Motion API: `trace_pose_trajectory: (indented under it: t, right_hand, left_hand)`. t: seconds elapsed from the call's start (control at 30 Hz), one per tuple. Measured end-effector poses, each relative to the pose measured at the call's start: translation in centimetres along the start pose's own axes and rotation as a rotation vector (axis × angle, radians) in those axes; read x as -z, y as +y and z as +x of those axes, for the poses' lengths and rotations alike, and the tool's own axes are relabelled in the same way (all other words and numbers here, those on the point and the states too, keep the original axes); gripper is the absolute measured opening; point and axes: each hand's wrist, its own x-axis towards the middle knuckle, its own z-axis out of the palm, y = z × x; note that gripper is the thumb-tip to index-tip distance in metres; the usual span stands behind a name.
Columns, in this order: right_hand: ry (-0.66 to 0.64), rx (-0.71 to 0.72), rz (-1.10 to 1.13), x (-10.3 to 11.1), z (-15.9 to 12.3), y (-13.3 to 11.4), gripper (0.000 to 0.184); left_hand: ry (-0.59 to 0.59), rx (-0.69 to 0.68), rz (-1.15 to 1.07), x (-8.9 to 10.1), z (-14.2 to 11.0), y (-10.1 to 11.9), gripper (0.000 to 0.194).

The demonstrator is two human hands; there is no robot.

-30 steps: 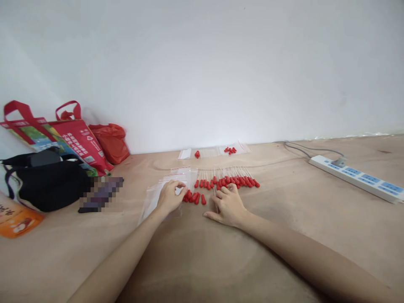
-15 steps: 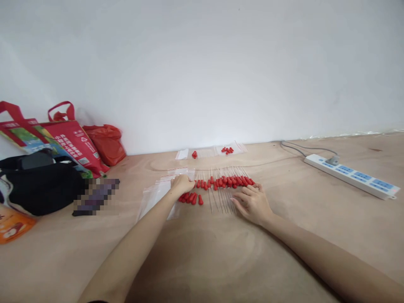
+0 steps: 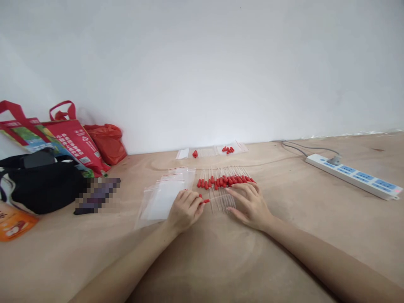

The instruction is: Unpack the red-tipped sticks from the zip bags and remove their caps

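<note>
A row of thin clear sticks with red caps (image 3: 225, 182) lies on the wooden table (image 3: 284, 235). My right hand (image 3: 251, 204) rests flat on the near ends of these sticks, fingers stretched out. My left hand (image 3: 186, 208) is curled over several loose red caps (image 3: 204, 200) just left of the row, its fingertips pinched on them. A stack of clear zip bags (image 3: 164, 195) lies beside my left hand.
Two filled clear bags (image 3: 214, 150) lie near the wall. A white power strip (image 3: 353, 175) sits at the right. Red shopping bags (image 3: 75, 141), a black bag (image 3: 44, 183) and an orange packet (image 3: 14, 221) crowd the left side.
My left hand has come back from the top of the zip bags to the loose red caps and closed over them. My right hand stayed on the sticks' near ends.
</note>
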Motion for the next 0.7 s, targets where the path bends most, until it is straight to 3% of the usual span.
trace_pose_trajectory:
  t: [0.13, 0.3, 0.4, 0.53, 0.7]
  right_hand:
    - [-0.062, 0.065, 0.029, -0.5, 0.1, -0.7, 0.032]
    - [-0.075, 0.090, 0.031, -1.4, 0.1, -1.3, 0.017]
    - [-0.058, 0.094, 0.049, -1.5, 0.1, -1.5, 0.016]
    - [-0.034, 0.096, 0.070, -1.3, 0.0, -1.6, 0.016]
    - [-0.036, 0.126, 0.058, -1.2, 0.0, -1.7, 0.016]
  left_hand:
    - [0.057, -0.081, -0.030, -0.9, -0.6, 1.2, 0.008]
    - [0.083, -0.085, -0.053, -1.0, -0.8, 1.4, 0.007]
    - [0.066, -0.044, -0.081, -0.8, -0.9, 1.5, 0.006]
    - [0.012, -0.029, -0.153, -0.9, -0.7, 1.7, 0.024]
    - [0.001, -0.036, -0.197, -1.4, -0.8, 1.7, 0.012]
